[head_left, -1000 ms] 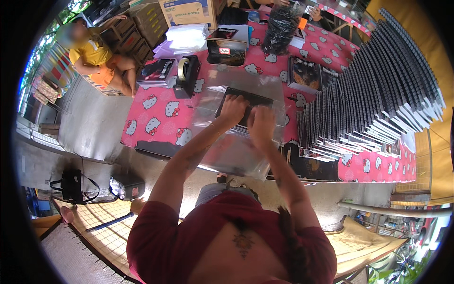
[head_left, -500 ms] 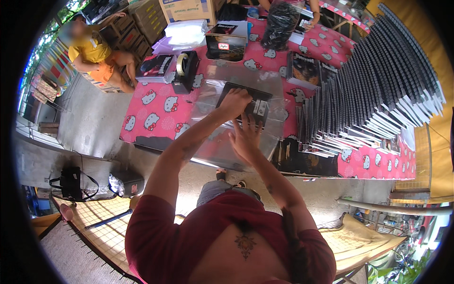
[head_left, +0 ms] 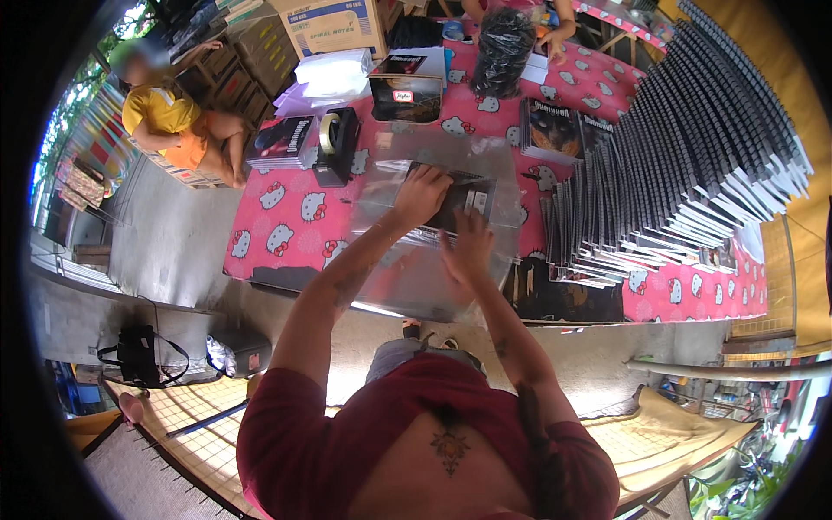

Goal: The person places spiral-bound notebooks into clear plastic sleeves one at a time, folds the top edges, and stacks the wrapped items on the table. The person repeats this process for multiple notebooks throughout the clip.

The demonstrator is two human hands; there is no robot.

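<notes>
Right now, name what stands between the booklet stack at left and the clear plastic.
In the head view, a black tape dispenser stands between the booklet stack and the clear plastic, on pink tablecloth.

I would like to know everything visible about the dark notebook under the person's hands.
The notebook has a dark cover with a small pale label toward its right side. It lies flat, slightly turned, among clear plastic sheets on the pink tablecloth. The left hand rests on its upper left part; the right hand is at its lower right. Its binding is unclear.
</notes>
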